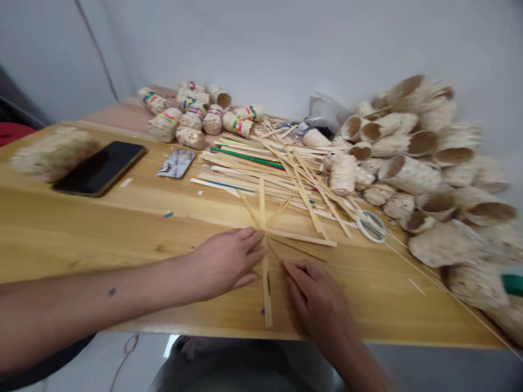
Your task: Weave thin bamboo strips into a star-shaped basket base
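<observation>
The left hand (224,263) and right hand (316,299) lie open, pressing down without gripping on the crossed bamboo strips (266,291), which splay like a star near the front edge of the bench (102,239).

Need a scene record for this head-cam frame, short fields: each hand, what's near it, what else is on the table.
left hand: fingertips on crossed thin wooden strips
right hand: open, beside the same strips; contact unclear
surface: wooden table
beside strips: loose strip pile, some coloured
other items: smartphone, woven cylinders heaped at right, colour-banded bundles at far end
</observation>
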`<state>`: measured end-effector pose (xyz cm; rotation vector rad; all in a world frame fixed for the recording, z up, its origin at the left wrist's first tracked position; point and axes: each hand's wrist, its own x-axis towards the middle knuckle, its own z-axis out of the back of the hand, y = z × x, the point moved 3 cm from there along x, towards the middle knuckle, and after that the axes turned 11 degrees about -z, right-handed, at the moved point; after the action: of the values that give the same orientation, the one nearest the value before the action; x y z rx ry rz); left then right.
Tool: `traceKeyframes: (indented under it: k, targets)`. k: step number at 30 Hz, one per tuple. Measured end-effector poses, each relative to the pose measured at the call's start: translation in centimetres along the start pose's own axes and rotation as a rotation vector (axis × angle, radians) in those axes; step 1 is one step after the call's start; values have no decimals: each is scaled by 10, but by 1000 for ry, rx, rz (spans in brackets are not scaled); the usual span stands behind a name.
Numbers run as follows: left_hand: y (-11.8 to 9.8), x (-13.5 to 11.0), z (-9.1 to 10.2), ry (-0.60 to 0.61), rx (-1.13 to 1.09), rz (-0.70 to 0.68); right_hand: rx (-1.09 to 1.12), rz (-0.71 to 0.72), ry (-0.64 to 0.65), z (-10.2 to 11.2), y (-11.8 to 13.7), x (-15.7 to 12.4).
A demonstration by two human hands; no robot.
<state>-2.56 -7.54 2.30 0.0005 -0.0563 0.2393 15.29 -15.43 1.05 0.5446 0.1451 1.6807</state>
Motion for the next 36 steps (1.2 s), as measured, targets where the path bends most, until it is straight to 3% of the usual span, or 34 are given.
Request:
traceKeyframes:
  k: [5,10,17,21,24,26,28,31,36]
  targets:
    - [3,-5,-8,-100,5,-15,216,-170,-37,14,2,-3]
    - [7,-7,-14,-187,29,-56,249,-158,-106,27,10,-8]
    - [7,-5,-12,-195,47,-45,280,-186,-206,36,8,-19]
    - [9,-6,-15,-177,59,-46,345,-398,-324,32,-23,-46]
    - [9,-7,-14,-166,62,-58,440,-659,-606,39,-62,-73]
    - [8,-7,-11,-173,55,-63,507,-750,-798,48,-87,-88]
    - [8,-7,-9,-188,43,-69,548,-811,-902,55,-106,-97]
    - [7,-6,-7,-209,29,-69,575,-854,-913,60,-118,-99]
    - [3,-7,5,-202,-11,-48,637,-937,-900,54,-115,-104]
